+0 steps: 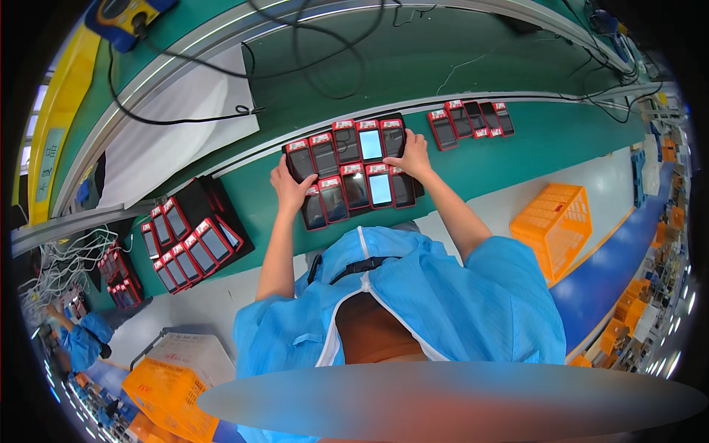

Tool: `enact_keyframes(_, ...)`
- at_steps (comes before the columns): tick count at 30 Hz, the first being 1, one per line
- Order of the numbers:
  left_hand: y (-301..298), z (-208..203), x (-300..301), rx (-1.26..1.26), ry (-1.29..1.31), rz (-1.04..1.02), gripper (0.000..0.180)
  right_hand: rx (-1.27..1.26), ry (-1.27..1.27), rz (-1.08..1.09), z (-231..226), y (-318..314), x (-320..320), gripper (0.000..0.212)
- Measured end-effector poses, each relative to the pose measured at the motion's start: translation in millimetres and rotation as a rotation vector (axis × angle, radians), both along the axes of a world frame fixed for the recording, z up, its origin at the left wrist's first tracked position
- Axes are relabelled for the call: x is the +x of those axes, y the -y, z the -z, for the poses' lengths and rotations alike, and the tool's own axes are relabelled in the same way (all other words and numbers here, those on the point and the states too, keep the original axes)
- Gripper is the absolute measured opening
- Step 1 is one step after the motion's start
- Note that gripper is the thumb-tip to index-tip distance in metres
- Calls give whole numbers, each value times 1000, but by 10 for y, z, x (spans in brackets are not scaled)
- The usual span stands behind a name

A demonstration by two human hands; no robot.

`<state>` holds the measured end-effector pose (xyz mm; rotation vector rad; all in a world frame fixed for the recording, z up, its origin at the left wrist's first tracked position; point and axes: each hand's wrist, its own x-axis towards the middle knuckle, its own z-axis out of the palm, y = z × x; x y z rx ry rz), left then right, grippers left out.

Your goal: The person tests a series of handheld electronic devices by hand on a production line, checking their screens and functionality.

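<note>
A black tray lies in front of me on the green bench, bearing two rows of red-edged handheld devices with labels at their tops. Most screens are dark; one lit device in the far row and another lit device in the near row glow pale. My left hand is closed on the tray's left side, its thumb reaching over the devices. At the right side, my right hand grips the tray's edge, thumb pointing inward across the end devices. Fingers under the edge are partly hidden.
More devices lie to the right on the bench. Another loaded black tray stands at the left, beside tangled white cables. Orange crates sit beyond the bench edge. Black cables hang overhead. A co-worker's blue sleeve shows far left.
</note>
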<state>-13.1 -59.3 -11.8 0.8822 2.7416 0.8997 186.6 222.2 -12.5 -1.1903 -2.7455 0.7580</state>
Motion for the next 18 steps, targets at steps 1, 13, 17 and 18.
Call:
enact_keyframes(1, -63, 35, -1, -15, -4, -6, 94, -15, -4, -6, -12, -59, 19, 111)
enact_keyframes(13, -336, -18, 102, -233, 156, -101, 111, -17, 4, -125, 77, -313, 48, 94)
enact_keyframes(17, -318, 0, 157, -144, 127, -145, 105, 83, -3, -135, 51, -279, 3, 85)
enact_keyframes(18, -296, 50, 138, -147, 125, -153, 105, 80, -6, -143, 37, -270, -33, 85)
